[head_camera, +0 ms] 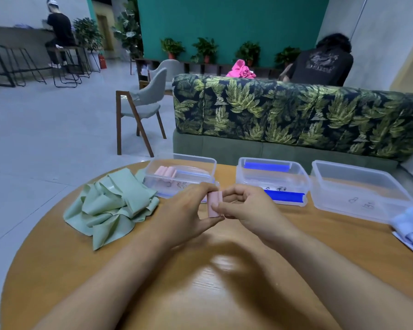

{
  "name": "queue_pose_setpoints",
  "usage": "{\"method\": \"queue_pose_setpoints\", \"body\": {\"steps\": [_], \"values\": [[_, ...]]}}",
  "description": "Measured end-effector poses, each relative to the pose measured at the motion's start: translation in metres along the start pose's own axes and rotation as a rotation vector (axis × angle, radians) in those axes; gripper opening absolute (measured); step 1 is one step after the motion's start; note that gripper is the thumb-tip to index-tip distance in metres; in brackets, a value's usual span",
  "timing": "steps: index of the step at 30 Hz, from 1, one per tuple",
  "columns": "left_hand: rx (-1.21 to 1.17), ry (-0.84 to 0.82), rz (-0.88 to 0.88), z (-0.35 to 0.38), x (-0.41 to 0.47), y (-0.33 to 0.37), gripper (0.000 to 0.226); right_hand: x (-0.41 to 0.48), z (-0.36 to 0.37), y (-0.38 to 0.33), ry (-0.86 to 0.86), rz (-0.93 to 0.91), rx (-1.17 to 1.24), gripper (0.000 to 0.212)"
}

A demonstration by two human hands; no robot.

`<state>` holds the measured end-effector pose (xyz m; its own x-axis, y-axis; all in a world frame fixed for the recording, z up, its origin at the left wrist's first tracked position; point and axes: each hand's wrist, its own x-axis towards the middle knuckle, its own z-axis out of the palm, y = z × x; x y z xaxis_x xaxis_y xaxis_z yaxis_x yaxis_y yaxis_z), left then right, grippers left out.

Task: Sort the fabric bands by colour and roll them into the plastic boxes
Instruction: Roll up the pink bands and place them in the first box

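A small rolled pink band [213, 204] stands upright between my two hands above the round wooden table [224, 282]. My left hand [184, 217] pinches it from the left, my right hand [242, 208] from the right. Behind them stand three clear plastic boxes: the left box [209, 163] holds pink rolls [165, 172], the middle box [303, 173] holds blue rolls [267, 166], the right box [389, 201] shows no bands. A heap of loose pale green bands [112, 206] lies at the left.
Light blue fabric [410, 227] lies at the table's right edge. Beyond the table stand a leaf-patterned sofa [296, 113] and a grey chair [141, 103]. Two people sit far behind, turned away.
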<state>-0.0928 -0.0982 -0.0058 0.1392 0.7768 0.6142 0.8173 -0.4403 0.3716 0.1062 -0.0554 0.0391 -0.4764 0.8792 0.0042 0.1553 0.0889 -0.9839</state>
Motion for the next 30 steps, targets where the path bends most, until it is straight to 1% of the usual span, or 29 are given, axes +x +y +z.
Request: {"method": "queue_pose_setpoints", "body": {"steps": [3,5,8,11,14,17,19,21,23,26,30], "values": [[0.149,0.12,0.003,-0.014,0.001,-0.036,0.065,0.038,0.012,-0.017,0.013,0.007,-0.017,0.018],[0.271,0.151,-0.086,-0.023,-0.003,-0.06,0.062,0.068,0.019,-0.031,0.044,-0.011,-0.054,0.024],[0.449,0.138,-0.284,-0.03,-0.008,-0.08,0.056,0.115,0.031,-0.046,0.073,0.004,-0.169,0.034],[0.546,0.074,-0.408,-0.026,-0.009,-0.085,0.06,0.157,0.05,-0.048,0.078,0.059,-0.341,0.032],[0.58,0.02,-0.453,-0.018,-0.012,-0.091,0.065,0.186,0.069,-0.041,0.073,0.115,-0.48,0.02],[0.581,0.012,-0.459,-0.017,-0.013,-0.094,0.063,0.207,0.083,-0.029,0.056,0.193,-0.593,0.021],[0.583,0.022,-0.464,-0.018,-0.012,-0.093,0.062,0.217,0.09,-0.02,0.06,0.212,-0.741,0.007],[0.582,0.029,-0.47,-0.018,-0.012,-0.093,0.062,0.223,0.096,-0.013,0.085,0.228,-0.842,0.012],[0.576,0.025,-0.475,-0.017,-0.012,-0.093,0.062,0.225,0.101,-0.01,0.099,0.248,-0.879,0.014],[0.563,0.021,-0.482,-0.017,-0.011,-0.092,0.061,0.229,0.108,-0.01,0.112,0.261,-0.903,0.01],[0.522,0.019,-0.494,-0.019,-0.009,-0.092,0.056,0.235,0.113,-0.008,0.146,0.267,-0.865,0.01]]}}
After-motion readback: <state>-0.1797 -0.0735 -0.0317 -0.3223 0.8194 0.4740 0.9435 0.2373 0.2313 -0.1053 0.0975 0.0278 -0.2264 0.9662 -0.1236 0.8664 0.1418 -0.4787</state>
